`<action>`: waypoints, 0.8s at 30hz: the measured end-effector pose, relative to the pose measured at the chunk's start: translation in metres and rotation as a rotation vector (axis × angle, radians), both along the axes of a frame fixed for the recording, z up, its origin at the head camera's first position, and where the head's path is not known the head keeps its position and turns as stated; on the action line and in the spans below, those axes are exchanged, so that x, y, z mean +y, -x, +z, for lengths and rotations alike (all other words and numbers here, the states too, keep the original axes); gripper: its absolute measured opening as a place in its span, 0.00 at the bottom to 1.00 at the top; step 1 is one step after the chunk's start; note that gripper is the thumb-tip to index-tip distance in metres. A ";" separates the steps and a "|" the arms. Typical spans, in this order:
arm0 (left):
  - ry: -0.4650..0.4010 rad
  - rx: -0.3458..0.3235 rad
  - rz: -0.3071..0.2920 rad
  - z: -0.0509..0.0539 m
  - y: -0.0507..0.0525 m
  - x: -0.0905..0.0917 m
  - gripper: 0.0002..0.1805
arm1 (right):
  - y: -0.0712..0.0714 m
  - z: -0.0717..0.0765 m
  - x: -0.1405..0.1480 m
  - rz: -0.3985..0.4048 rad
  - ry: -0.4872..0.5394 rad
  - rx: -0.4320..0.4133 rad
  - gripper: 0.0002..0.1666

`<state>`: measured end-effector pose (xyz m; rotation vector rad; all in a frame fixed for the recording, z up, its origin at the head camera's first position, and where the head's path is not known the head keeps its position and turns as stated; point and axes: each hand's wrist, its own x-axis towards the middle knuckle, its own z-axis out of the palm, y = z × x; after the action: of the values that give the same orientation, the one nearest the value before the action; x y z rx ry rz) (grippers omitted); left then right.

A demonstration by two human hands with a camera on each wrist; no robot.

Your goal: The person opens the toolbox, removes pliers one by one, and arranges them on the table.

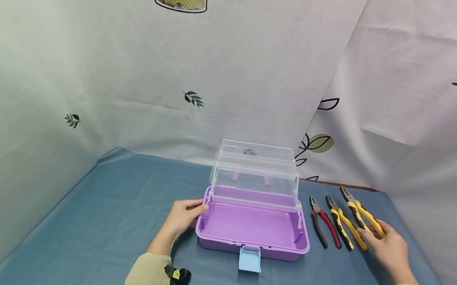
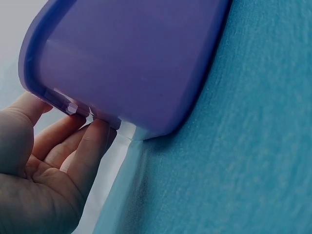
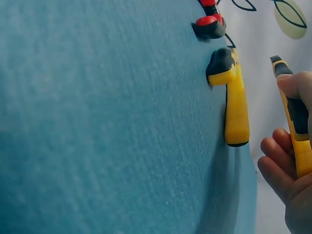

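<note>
A purple toolbox (image 1: pixel 250 226) with a clear lid and trays (image 1: pixel 256 179) folded up at the back stands open. Its light blue latch (image 1: pixel 250 260) hangs down in front. My left hand (image 1: pixel 180 217) grips the box's left rim, with the thumb on top; in the left wrist view its fingers touch the purple side wall (image 2: pixel 131 68) below the edge. On the far right, my right hand (image 1: pixel 392 250) holds combination pliers (image 1: pixel 358 211) by their yellow and black handles. The right wrist view shows those handles (image 3: pixel 297 117) raised off the cloth between thumb and fingers.
Left of the held pliers lie another yellow-and-black pair of pliers (image 1: pixel 340 221) and a red-and-black pair (image 1: pixel 324 222), both on the blue cloth (image 1: pixel 126 210). A pale printed fabric wall (image 1: pixel 221 65) encloses the table's back and sides.
</note>
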<state>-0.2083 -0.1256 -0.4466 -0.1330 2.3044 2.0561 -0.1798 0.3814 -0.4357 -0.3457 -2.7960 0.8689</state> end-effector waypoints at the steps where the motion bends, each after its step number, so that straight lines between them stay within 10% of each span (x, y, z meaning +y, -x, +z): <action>1: 0.003 0.001 0.000 0.000 0.000 0.000 0.23 | 0.001 0.000 0.001 0.003 -0.003 -0.004 0.49; 24: 0.008 0.005 -0.003 -0.001 0.000 0.000 0.22 | 0.015 0.003 0.013 -0.010 -0.050 -0.164 0.55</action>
<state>-0.2085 -0.1257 -0.4475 -0.1254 2.3150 2.0478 -0.1943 0.3945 -0.4330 -0.4420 -2.9571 0.8005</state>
